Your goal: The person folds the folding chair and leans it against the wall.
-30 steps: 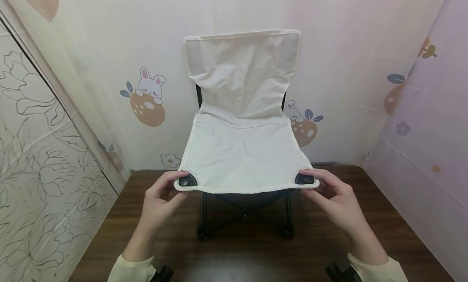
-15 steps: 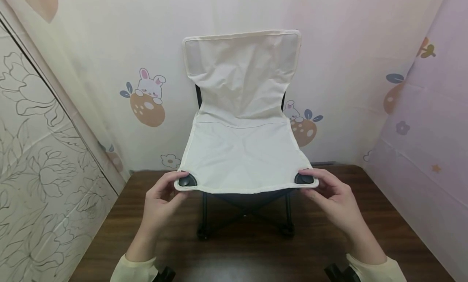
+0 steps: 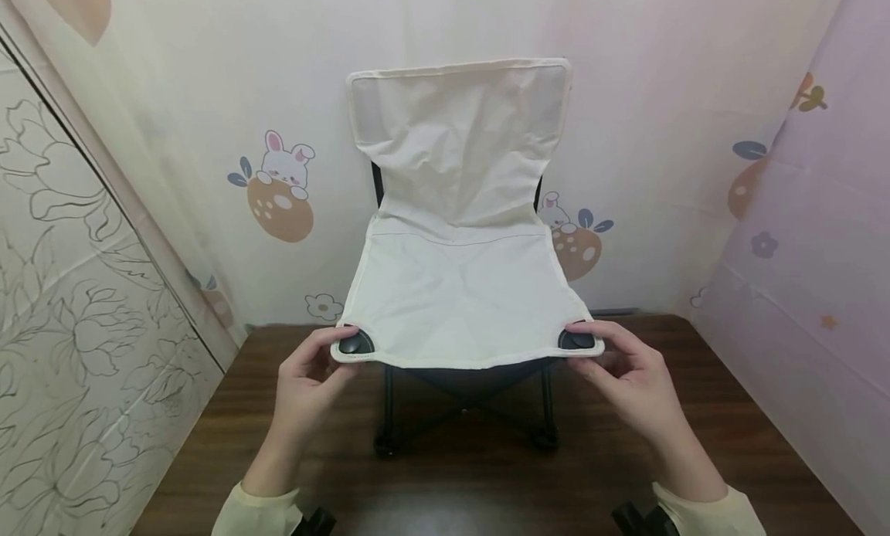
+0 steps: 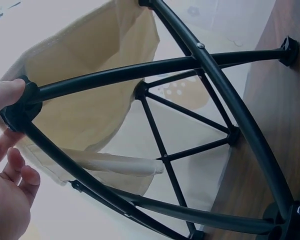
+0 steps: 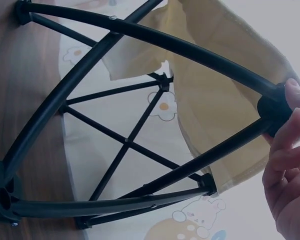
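A folding chair with a cream fabric seat and back stands unfolded on the brown wooden table. My left hand pinches its front left corner, fingers over the dark corner patch and thumb below. At the front right corner, my right hand grips the other patch the same way. In the left wrist view the thumb presses a black plastic joint where two dark tubes meet. The right wrist view has fingers at the matching joint. Crossed black legs spread beneath the seat.
The wooden tabletop reaches under the chair and toward me. A curtain with rabbit prints hangs close behind the chair back. Patterned cloth walls stand on the left and right.
Both hands keep their hold on the front corners. The chair stays in place; only a very slight shift of the view and of the right hand to the left shows.
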